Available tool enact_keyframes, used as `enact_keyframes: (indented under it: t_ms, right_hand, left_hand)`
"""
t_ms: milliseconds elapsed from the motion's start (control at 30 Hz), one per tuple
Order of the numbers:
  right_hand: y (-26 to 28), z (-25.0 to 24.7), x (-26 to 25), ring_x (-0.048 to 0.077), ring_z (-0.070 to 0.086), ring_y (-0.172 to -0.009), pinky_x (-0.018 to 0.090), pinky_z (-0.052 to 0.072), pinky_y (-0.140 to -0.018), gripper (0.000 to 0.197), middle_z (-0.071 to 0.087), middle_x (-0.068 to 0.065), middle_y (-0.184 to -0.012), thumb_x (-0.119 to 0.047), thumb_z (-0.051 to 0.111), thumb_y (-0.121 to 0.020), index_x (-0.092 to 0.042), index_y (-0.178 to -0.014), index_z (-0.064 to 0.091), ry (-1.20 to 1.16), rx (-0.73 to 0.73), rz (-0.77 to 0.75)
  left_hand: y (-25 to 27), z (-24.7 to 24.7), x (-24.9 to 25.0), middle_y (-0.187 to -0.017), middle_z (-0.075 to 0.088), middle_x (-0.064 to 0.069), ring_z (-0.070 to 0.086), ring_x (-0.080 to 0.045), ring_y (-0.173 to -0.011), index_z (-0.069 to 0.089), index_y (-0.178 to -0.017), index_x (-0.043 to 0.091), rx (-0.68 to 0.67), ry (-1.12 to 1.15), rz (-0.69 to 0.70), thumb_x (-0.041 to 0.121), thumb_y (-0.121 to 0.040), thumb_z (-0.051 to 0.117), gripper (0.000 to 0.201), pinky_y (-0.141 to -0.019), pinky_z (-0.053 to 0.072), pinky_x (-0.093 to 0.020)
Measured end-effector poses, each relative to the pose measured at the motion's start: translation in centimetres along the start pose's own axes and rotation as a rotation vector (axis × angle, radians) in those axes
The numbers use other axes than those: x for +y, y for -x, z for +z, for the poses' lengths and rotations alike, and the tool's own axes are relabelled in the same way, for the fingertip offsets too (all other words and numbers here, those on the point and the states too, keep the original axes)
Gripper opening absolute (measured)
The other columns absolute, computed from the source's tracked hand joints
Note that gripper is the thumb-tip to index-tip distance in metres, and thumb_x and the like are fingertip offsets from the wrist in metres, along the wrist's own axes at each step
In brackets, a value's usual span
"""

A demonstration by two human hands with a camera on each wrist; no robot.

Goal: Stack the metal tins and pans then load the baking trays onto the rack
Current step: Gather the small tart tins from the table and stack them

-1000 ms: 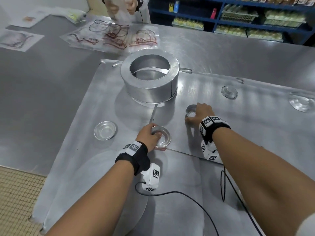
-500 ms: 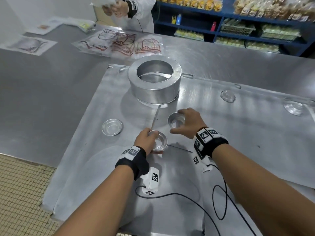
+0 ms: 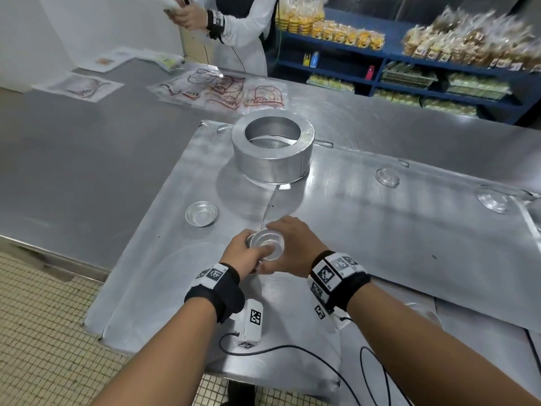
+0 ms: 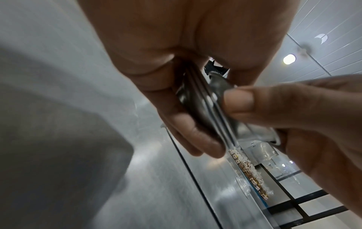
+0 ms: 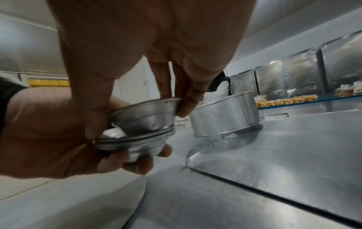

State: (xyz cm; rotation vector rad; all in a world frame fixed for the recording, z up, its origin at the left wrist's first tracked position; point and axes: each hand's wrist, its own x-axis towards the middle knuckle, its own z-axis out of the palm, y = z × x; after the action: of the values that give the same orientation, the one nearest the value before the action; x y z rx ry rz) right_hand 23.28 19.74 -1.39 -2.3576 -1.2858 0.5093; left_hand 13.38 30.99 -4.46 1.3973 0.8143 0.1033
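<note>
My left hand cups a short stack of small metal tins just above the flat baking tray. My right hand pinches one more small tin by its rim, thumb on the near side and fingers on the far side. That tin sits tilted in the mouth of the stack. In the left wrist view the stack of tins shows edge-on between both hands. A loose tin lies to the left. A large round pan stands behind.
Two more small tins lie far right on the overlapping trays. Printed plastic bags cover the far table. Another person stands beyond it, by blue shelves of packed goods. Wrist cables trail near the table's front edge.
My right hand has carried its tin leftward from the tray to the left hand's stack. The left hand has lifted the stack slightly to meet it.
</note>
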Motion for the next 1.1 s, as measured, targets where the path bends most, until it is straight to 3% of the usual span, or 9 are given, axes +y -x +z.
enact_keyframes:
  t_ms: [133,267,400,500,567,700,833,967,1100]
  right_hand:
    - [0.0,1.0,-1.3,0.021,0.051,-0.105,0.033,0.043,-0.096,0.078,0.06,0.004,-0.113,-0.053,0.088,-0.059,-0.011,-0.12,0.062,0.014,-0.032,-0.067]
    - [-0.9,2.4,-2.4,0.018,0.054,-0.101,0.035,0.044,-0.096,0.082,0.062,0.0,-0.107,-0.068,0.078,-0.055,-0.014,-0.115,0.063,0.042,-0.093,-0.107]
    - [-1.9,2.0,-4.4,0.02,0.058,-0.089,0.032,0.043,-0.085,0.054,0.067,0.003,-0.094,-0.042,0.091,-0.062,-0.011,-0.097,0.065,0.108,-0.191,-0.175]
    - [-3.7,2.0,-5.6,0.028,0.063,-0.098,0.038,0.047,-0.088,0.046,0.07,0.008,-0.103,-0.029,0.087,-0.07,-0.007,-0.105,0.065,0.217,-0.298,-0.188]
    - [-5.2,2.4,-5.8,0.029,0.058,-0.115,0.037,0.044,-0.099,0.049,0.065,0.012,-0.121,-0.021,0.079,-0.08,-0.005,-0.123,0.061,0.291,-0.353,-0.178]
    - [-8.8,3.7,-5.4,0.025,0.042,-0.135,0.032,0.035,-0.111,0.066,0.049,0.009,-0.143,-0.019,0.071,-0.088,-0.013,-0.147,0.042,0.26,-0.343,-0.125]
    - [-12.6,4.8,-6.3,0.025,0.045,-0.13,0.034,0.039,-0.108,0.06,0.052,0.008,-0.138,-0.023,0.07,-0.088,-0.013,-0.143,0.047,0.277,-0.274,-0.098]
    - [-16.1,5.7,-7.8,0.03,0.047,-0.125,0.035,0.041,-0.105,0.065,0.052,0.012,-0.134,-0.032,0.076,-0.081,-0.011,-0.137,0.051,0.348,-0.205,-0.094]
    - [-18.4,6.8,-9.0,0.032,0.044,-0.124,0.037,0.041,-0.102,0.078,0.049,0.012,-0.132,-0.043,0.083,-0.071,-0.012,-0.134,0.049,0.379,-0.219,-0.066]
  left_hand:
    - [0.3,-1.2,-1.1,-0.092,0.071,-0.011,0.07,-0.03,-0.083,0.063,-0.097,0.021,0.02,-0.055,0.018,0.013,-0.071,0.074,0.029,-0.069,0.057,-0.044]
    - [0.5,-2.8,-1.6,-0.087,0.07,-0.014,0.068,-0.032,-0.079,0.063,-0.093,0.023,0.049,-0.036,0.01,0.011,-0.063,0.063,0.032,-0.068,0.056,-0.047]
    - [0.6,-4.8,-2.4,-0.087,0.07,-0.01,0.068,-0.033,-0.083,0.064,-0.092,0.023,0.112,-0.031,0.001,0.011,-0.061,0.064,0.033,-0.078,0.057,-0.051]
    - [0.7,-6.7,-2.9,-0.086,0.069,-0.008,0.066,-0.031,-0.083,0.063,-0.093,0.02,0.171,-0.014,-0.011,0.007,-0.067,0.066,0.03,-0.082,0.056,-0.049]
    - [0.6,-8.1,-3.4,-0.085,0.069,-0.008,0.065,-0.031,-0.083,0.063,-0.092,0.021,0.223,-0.006,-0.014,0.01,-0.064,0.066,0.03,-0.083,0.055,-0.048]
    - [0.6,-10.6,-3.8,-0.084,0.067,-0.01,0.064,-0.03,-0.078,0.062,-0.089,0.021,0.279,0.015,-0.027,0.008,-0.067,0.066,0.027,-0.072,0.056,-0.044]
    - [0.6,-12.6,-3.9,-0.085,0.062,-0.014,0.06,-0.031,-0.07,0.06,-0.095,0.01,0.33,0.06,-0.05,-0.014,-0.082,0.058,0.027,-0.044,0.051,-0.028]
    - [0.7,-13.8,-3.7,-0.082,0.056,-0.015,0.057,-0.023,-0.061,0.054,-0.103,-0.001,0.327,0.139,-0.051,-0.021,-0.085,0.051,0.027,-0.036,0.048,-0.022]
    - [0.1,-14.8,-4.7,-0.092,0.061,-0.023,0.065,-0.045,-0.078,0.061,-0.095,0.011,0.351,0.181,-0.089,-0.008,-0.077,0.062,0.027,-0.057,0.059,-0.055]
